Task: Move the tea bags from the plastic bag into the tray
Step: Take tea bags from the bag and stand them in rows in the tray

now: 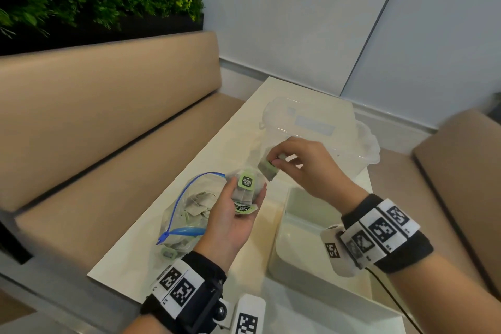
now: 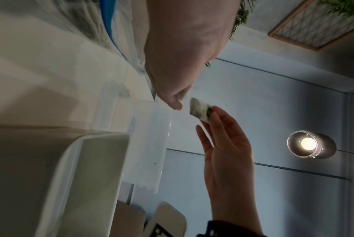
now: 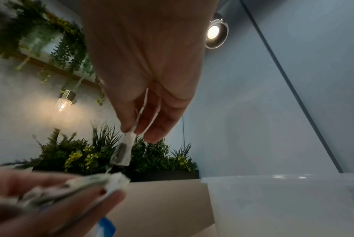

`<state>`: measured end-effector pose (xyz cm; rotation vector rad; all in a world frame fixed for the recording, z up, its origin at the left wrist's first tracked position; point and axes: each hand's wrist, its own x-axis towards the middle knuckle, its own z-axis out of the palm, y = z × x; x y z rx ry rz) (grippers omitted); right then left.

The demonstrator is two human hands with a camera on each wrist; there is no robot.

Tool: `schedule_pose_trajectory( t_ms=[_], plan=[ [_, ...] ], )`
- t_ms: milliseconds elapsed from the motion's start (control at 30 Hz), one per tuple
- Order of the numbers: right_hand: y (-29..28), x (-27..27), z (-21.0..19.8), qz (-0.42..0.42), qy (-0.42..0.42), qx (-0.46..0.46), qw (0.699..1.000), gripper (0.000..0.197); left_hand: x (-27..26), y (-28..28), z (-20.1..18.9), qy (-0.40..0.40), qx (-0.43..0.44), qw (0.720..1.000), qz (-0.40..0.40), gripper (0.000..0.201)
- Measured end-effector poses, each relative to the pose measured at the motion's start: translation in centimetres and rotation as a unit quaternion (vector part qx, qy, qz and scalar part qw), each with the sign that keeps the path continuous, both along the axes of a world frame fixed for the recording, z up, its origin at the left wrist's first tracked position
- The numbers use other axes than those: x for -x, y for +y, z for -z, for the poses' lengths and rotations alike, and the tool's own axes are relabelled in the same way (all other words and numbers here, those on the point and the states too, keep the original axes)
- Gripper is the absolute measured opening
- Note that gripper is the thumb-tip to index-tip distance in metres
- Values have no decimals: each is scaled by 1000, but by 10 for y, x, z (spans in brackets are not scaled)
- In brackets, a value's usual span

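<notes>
1. Broadly, the table (image 1: 235, 130) runs narrow between two padded benches, with its long left edge close beside the plastic bag (image 1: 187, 206), so there is little spare surface on that side.
2. Nearest the person, the tray (image 1: 279, 241) sits open-topped just right of the bag; I judge it is placed there so each transfer is a short sideways carry with nothing between.
3. Beyond it, a clear lidded container (image 1: 306, 122) stands at the far end, apart from the tray and out of the working path.
4. Lying on its side, the bag has its blue zip mouth open toward the hands, and many tea bags remain inside.
5. Palm up above the bag's mouth, the left hand (image 1: 233, 214) cups a small pile of tea bags (image 1: 245, 192), fingers loosely curled round them, seemingly as a holding shelf.
6. Just above that, the right hand (image 1: 303, 168) pinches a single tea bag (image 1: 267, 169) between thumb and fingertips; it hangs free, beyond the tray's far rim, and the tray looks bare.
</notes>
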<state>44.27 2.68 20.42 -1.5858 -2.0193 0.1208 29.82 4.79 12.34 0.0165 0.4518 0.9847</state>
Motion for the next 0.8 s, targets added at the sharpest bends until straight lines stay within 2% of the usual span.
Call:
schedule_pose_trajectory(
  t_ms=[133,233,300,367,500,667,800],
  plan=[
    [-8,-19,-14,27,11,40,999,18,11,2,4,-4,2,1000,-4,12],
    [-12,-42,-6,51,-72,110,990,25,21,3,7,8,-10,1000,-4,15],
    [-13,-60,14,66,-151,196,967,33,25,2,6,11,-16,1000,-5,19],
    [-14,-75,39,70,-204,304,928,42,29,1,6,17,-15,1000,-8,20],
    [-10,-86,78,38,-226,452,862,55,30,-2,10,32,-14,999,-4,23],
    [16,-85,110,28,-259,488,833,56,26,-5,14,55,-15,998,1,26],
    [28,-83,121,58,-276,480,831,48,23,-6,15,62,-18,998,3,45]
  ],
)
